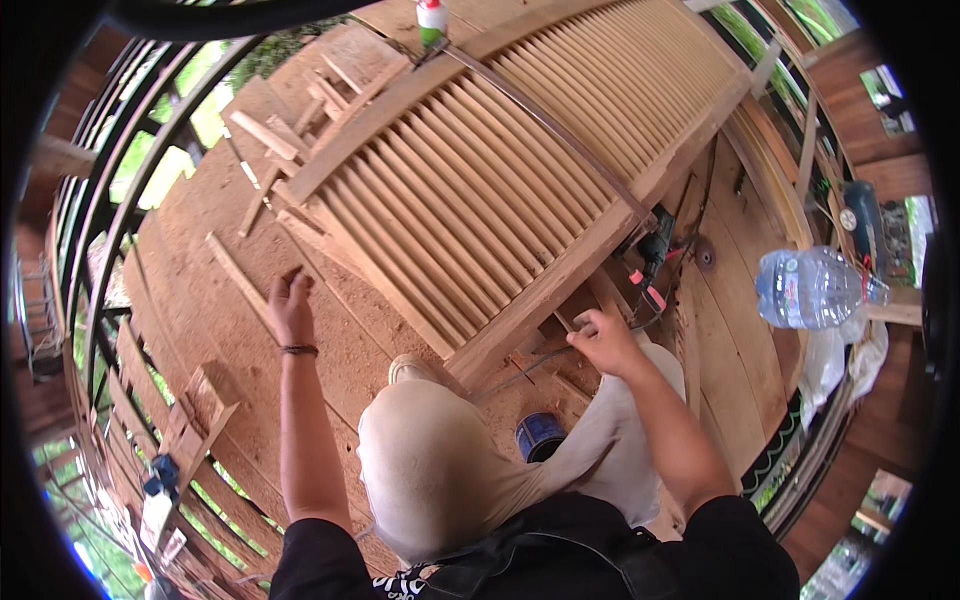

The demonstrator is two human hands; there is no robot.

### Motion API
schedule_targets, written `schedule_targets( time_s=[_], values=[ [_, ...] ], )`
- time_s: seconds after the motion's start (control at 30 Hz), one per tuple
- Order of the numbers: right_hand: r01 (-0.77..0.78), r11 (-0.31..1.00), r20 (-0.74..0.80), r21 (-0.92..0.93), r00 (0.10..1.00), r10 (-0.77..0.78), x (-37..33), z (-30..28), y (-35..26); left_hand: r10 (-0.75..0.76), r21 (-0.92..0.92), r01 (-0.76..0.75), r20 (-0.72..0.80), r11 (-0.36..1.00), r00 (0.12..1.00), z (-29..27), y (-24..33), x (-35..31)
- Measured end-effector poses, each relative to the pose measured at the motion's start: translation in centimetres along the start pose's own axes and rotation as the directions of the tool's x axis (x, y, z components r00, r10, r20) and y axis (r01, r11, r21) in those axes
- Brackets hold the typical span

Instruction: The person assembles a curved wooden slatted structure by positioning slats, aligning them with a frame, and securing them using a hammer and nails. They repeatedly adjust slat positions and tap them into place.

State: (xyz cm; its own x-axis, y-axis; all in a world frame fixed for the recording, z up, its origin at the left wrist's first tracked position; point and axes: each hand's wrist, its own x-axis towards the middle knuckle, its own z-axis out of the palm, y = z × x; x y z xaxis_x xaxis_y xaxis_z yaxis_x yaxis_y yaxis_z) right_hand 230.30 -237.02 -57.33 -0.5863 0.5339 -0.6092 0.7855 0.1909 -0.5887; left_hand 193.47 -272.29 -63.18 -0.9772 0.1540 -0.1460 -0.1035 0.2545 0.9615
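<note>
A large slatted wooden panel (470, 200) in a heavy frame stretches from the middle toward the upper right, with a long metal bar clamp (545, 122) across it. My left hand (291, 305) is over the dusty plank floor, left of the panel, with its fingers apart and nothing seen in them. Beside it lies a narrow wooden strip (236, 273), partly behind the wrist. Close to the panel's near edge, my right hand (603, 342) has its fingers curled together. A short brown piece (564, 320) shows at its fingertips; its kind is unclear.
A dark power tool (655, 243) and a pink-and-black handle (648, 290) lie right of the panel. Between my legs stands a blue can (540, 436). Offcuts (320, 100) are piled at the upper left. A clear water bottle (808, 288) is at the right; a white-and-green bottle (431, 20) stands at the top.
</note>
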Motion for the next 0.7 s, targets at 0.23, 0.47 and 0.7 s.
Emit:
schedule_targets(
  time_s=[0.23,0.47,0.7],
  values=[
    [-0.087,0.991,-0.235,-0.103,0.970,0.060,2.4,-5.9,2.8,-0.223,-0.274,0.220,0.021,0.936,0.975,5.8,-3.0,2.7],
    [-0.174,0.896,-0.360,-0.409,0.933,0.017,1.7,-9.6,7.5,-0.269,-0.260,0.239,-0.084,0.935,0.959,8.0,-2.7,3.3],
    [0.036,0.866,-0.433,-0.499,0.855,-0.285,4.9,-8.3,8.6,0.402,0.381,-0.317,-0.168,0.868,0.900,3.8,-3.3,15.4]
  ],
)
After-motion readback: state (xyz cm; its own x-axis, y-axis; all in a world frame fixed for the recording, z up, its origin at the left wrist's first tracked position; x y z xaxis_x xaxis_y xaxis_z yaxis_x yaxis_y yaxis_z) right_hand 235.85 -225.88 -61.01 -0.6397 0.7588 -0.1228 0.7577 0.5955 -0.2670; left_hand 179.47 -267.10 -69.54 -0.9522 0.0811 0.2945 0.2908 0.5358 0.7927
